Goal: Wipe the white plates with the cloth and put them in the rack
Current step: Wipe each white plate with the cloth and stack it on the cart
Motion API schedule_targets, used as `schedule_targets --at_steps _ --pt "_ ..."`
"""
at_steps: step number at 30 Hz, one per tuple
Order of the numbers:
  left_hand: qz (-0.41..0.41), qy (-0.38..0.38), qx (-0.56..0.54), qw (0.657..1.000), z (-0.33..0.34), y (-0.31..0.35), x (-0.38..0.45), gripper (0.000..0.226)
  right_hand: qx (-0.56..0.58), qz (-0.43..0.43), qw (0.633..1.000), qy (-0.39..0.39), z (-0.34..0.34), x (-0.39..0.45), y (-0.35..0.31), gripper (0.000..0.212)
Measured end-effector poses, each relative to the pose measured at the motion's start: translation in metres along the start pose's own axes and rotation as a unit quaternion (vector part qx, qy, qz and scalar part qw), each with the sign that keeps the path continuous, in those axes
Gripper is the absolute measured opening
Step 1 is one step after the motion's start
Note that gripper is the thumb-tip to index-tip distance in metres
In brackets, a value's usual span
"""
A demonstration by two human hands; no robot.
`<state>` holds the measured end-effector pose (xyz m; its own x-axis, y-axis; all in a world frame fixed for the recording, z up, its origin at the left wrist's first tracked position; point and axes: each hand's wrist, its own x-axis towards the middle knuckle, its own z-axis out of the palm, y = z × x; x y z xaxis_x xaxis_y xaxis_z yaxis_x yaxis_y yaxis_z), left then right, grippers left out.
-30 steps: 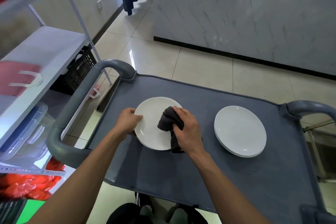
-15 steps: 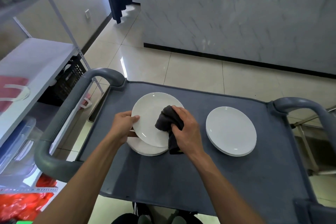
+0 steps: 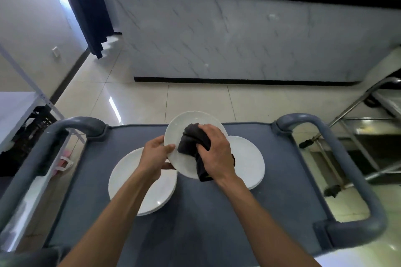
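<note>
In the head view, your left hand (image 3: 156,155) pinches the near-left rim of a white plate (image 3: 191,132), thumb on its upper face and fingers curled beneath. You hold the plate lifted above the grey cart top (image 3: 206,219), tilted so that its upper face looks back toward you and its far rim stands highest. It is round, so it has no long axis. Your right hand (image 3: 213,149) grips a dark cloth (image 3: 192,138) and presses it against the middle of that face; one end of the cloth hangs down past the plate's near edge.

Under your left forearm a stack of plates (image 3: 138,182) lies flat on the cart, and a second stack (image 3: 249,160) lies flat to the right, partly hidden by your right hand.

Half a second ago the plate sat low, just over the left stack; now it is higher and further from you, between the two stacks, and the view has swung up to take in the marble-fronted counter (image 3: 227,34).
</note>
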<state>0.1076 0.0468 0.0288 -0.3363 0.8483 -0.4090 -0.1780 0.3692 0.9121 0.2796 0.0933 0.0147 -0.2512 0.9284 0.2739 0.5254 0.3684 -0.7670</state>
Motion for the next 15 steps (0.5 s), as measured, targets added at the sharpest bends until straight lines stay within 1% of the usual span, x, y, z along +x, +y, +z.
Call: schedule_targets --at_steps 2,4,7,10,13,15 --pt "0.01 -0.005 0.004 1.0 0.016 0.005 -0.002 0.024 -0.021 -0.003 1.0 0.005 -0.007 0.003 0.006 0.048" --pt "0.015 0.005 -0.004 1.0 0.03 0.007 -0.004 0.024 -0.059 -0.009 0.998 0.012 -0.014 0.005 0.016 0.049" --pt "0.02 0.015 -0.029 0.999 0.048 0.01 -0.007 0.021 -0.17 -0.046 0.984 0.032 -0.026 0.003 0.028 0.054" --pt "0.029 0.015 -0.048 0.998 0.06 0.014 -0.01 0.024 -0.252 -0.072 0.965 0.016 -0.036 -0.004 0.034 0.061" --pt "0.038 0.013 -0.061 0.997 0.073 0.02 -0.012 0.025 -0.294 -0.082 0.952 0.02 -0.042 -0.012 0.038 0.062" --pt "0.044 0.016 -0.067 0.997 0.08 0.024 -0.014 0.025 -0.298 -0.114 0.947 0.032 -0.046 -0.013 0.04 0.063"
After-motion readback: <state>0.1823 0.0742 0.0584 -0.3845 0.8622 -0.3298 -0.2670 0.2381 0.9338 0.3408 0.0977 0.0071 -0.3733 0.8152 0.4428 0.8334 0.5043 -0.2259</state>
